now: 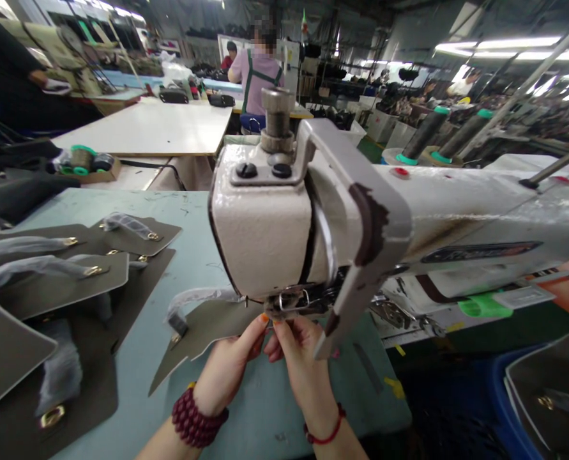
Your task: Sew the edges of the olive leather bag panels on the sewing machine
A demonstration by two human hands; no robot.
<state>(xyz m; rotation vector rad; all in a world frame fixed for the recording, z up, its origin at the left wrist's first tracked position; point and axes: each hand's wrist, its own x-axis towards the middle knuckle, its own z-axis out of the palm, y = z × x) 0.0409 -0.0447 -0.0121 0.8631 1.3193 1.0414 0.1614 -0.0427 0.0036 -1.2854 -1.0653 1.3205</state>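
Directly below the head of a white sewing machine [265, 236], my two hands meet with the thumbs nearly touching. My left hand [234, 358] is closed in a pinch at the edge of a grey-brown bag panel [217, 322]. This panel lies under the machine head and carries a handle wrapped in clear plastic [188, 299]. My right hand [296, 348] is closed too, its thumb and fingers pressed together beside the left. What sits between the right fingers is too small and hidden to make out. The needle area is mostly covered by the presser parts.
Several similar panels [73, 287] with wrapped handles overlap on the left of the green tabletop [193, 223]. A metal guard bar [384, 217] juts from the machine head. At lower right, a blue bin [492, 390] holds more panels. A co-worker [258, 76] sits farther back.
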